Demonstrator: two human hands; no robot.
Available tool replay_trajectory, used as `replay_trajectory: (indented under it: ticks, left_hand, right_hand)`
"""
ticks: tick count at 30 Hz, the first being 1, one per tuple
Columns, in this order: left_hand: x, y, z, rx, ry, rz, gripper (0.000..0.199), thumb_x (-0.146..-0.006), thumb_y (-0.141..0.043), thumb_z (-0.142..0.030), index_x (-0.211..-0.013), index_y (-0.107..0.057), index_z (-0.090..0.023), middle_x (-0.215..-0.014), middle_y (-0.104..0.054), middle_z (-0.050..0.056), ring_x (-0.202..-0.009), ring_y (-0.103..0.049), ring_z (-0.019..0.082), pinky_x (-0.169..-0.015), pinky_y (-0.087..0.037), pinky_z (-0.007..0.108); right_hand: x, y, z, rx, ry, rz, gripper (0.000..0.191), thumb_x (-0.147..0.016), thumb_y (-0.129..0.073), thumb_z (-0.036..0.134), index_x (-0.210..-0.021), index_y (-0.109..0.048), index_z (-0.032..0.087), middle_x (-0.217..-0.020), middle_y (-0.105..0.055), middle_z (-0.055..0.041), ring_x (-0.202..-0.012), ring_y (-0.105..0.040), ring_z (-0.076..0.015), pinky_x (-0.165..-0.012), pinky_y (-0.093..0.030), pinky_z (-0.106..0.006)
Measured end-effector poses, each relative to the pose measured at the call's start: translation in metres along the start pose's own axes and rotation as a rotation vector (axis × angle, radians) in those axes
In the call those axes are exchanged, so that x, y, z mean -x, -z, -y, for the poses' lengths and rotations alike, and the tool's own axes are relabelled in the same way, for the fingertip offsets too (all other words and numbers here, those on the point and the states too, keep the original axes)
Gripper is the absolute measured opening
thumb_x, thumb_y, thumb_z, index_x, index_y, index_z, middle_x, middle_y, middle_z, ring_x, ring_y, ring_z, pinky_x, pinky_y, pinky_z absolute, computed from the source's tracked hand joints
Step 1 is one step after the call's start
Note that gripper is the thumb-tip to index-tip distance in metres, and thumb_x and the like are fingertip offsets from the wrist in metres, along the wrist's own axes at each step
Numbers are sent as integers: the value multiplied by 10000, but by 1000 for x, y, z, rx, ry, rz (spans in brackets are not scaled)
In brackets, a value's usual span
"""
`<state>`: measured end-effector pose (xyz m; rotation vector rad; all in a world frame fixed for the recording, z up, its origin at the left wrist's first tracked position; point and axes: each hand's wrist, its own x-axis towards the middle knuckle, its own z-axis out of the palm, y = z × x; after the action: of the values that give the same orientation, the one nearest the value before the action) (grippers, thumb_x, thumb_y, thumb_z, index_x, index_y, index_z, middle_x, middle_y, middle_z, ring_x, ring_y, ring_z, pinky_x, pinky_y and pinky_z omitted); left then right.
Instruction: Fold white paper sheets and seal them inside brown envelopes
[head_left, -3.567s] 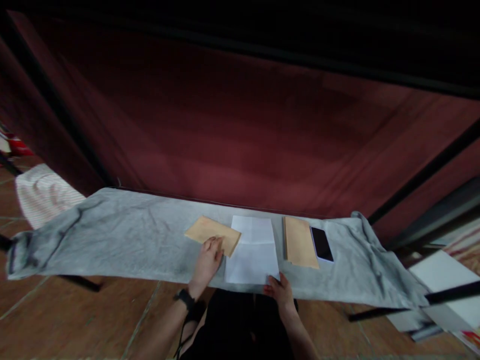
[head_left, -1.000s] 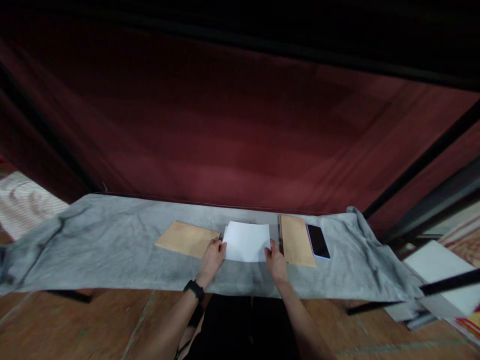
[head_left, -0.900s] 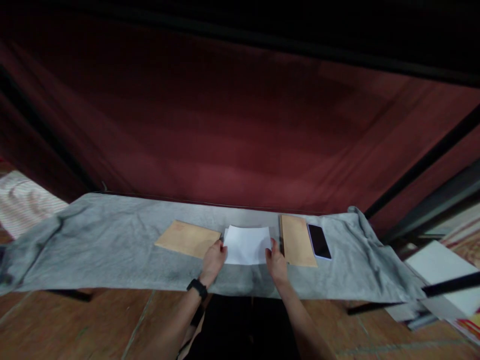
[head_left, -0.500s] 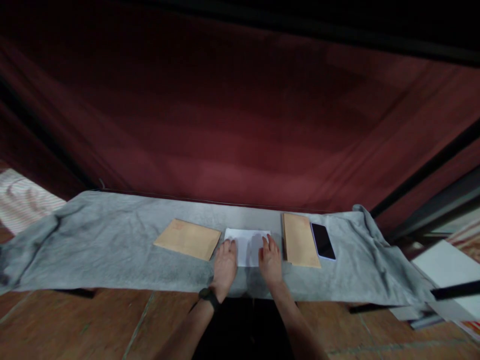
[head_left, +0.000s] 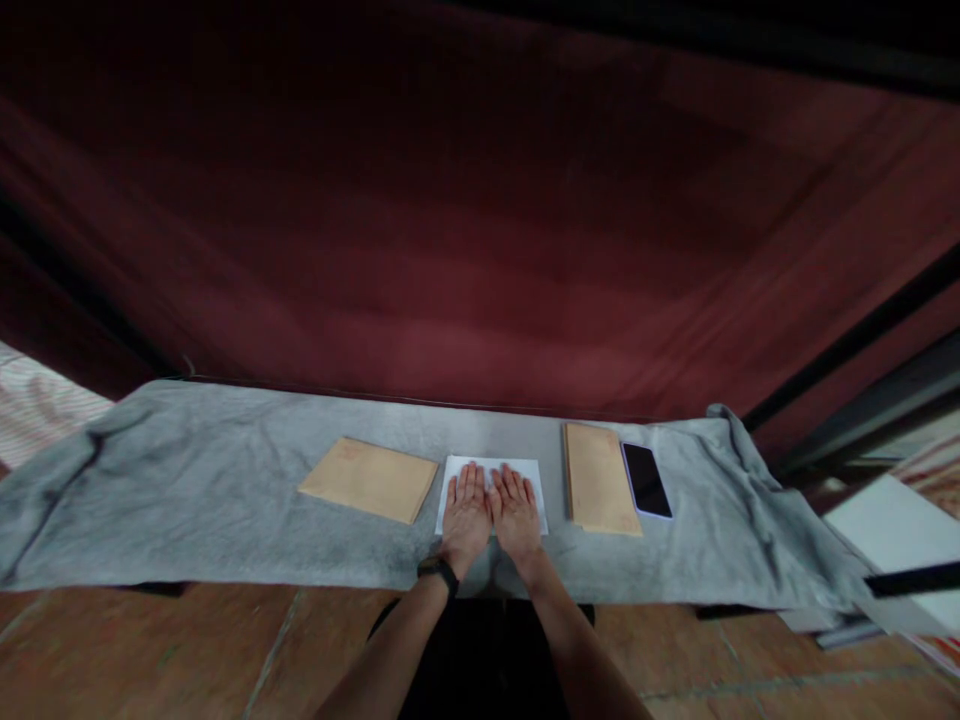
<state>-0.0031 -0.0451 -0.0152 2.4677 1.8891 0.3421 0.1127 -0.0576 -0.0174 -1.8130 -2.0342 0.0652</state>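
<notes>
The biggest worry I have is the soft grey cloth [head_left: 247,470] under everything: it has wrinkles and could slide or bunch up if I push hard, and that would drag the things on it. Next, the pile of brown envelopes [head_left: 600,480] on the right has edges that do not line up well, so a bump from the side could spread it out. The single brown envelope [head_left: 367,480] on the left lies at a slant, near the paper, and a wide move of the arm could knock it. The white paper [head_left: 529,467] could twist or get a crooked crease if I press more with one hand than the other. It lies flat on the cloth in the middle, right under both hands, between the brown envelopes. It looks plain and wider than it is deep, with fairly straight edges. I think it is folded, but I cannot tell how well, since the hands hide its middle. The left hand [head_left: 466,518] and the right hand [head_left: 516,515] are both flat and open, side by side, pressing down and not gripping anything. Smaller still, the phone [head_left: 646,480] sits just beside the pile, its screen dark, and the black watch [head_left: 439,568] is on the left wrist.
</notes>
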Motion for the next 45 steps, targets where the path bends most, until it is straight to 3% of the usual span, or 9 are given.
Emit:
replay_trajectory:
  ticks: [6,12,17,21,24,26,35,40,45]
  left_hand:
    - [-15,2,13,-27,142,-34,600,-968,-294,-300,-1487,-346,-3,-1561,-335,186,-1476,-248,277,-1208,-198,439]
    - [-19,5,14,-13,178,-50,622,-974,-310,-337,-1486,-337,16,-1551,-342,214,-1470,-262,289,-1204,-200,444]
    - [-15,14,11,-32,123,-38,649,-967,-378,-453,-1507,-353,-94,-1577,-294,205,-1471,-246,335,-1192,-185,491]
    - [-14,17,10,-38,111,-3,652,-959,-399,-443,-1518,-335,-115,-1588,-271,203,-1475,-220,355,-1183,-172,520]
    - [-12,16,11,-42,99,14,622,-952,-393,-327,-1528,-304,-109,-1598,-250,194,-1484,-192,346,-1186,-153,531]
    - [-12,13,11,-45,82,13,612,-944,-377,-269,-1529,-300,-103,-1599,-254,187,-1487,-186,336,-1188,-147,533]
    - [-10,4,12,8,-61,-45,555,-954,-351,-244,-1485,-377,-84,-1549,-358,203,-1468,-261,312,-1176,-206,552]
    - [-4,4,15,11,-276,-4,533,-950,-340,-199,-1466,-395,-78,-1539,-385,184,-1465,-275,280,-1189,-194,537]
    - [-3,9,16,40,-321,29,538,-952,-336,-211,-1463,-388,-51,-1545,-363,204,-1473,-252,287,-1198,-173,527]
  right_hand:
    - [7,0,-24,145,-70,-68,519,-1026,-360,354,-1499,-380,142,-1554,-341,-165,-1430,-352,-278,-1164,-235,-478]
    - [18,-2,-44,183,-93,-177,552,-1027,-345,370,-1480,-388,57,-1494,-435,-208,-1384,-418,-280,-1149,-272,-457]
    - [15,3,-36,190,-160,-213,523,-1029,-304,326,-1428,-462,28,-1434,-500,-233,-1357,-443,-333,-1134,-260,-553]
    - [3,6,-11,86,-72,-99,509,-1034,-273,307,-1455,-436,73,-1494,-445,-178,-1419,-366,-275,-1152,-269,-496]
    - [-3,3,6,-8,78,39,478,-1041,-247,273,-1468,-431,165,-1509,-447,-100,-1419,-370,-192,-1165,-270,-426]
    - [-4,1,11,-10,85,82,476,-1045,-234,269,-1478,-414,185,-1515,-441,-82,-1426,-357,-181,-1176,-242,-425]
    - [-23,4,0,96,4,180,486,-1056,-189,342,-1509,-346,263,-1580,-320,-19,-1470,-262,-206,-1190,-165,-455]
    - [-27,2,-4,142,0,208,493,-1057,-184,360,-1532,-275,266,-1604,-266,-3,-1489,-200,-202,-1196,-137,-451]
    - [-24,-1,-6,142,39,167,494,-1055,-203,346,-1535,-270,253,-1603,-270,-29,-1491,-187,-210,-1190,-136,-464]
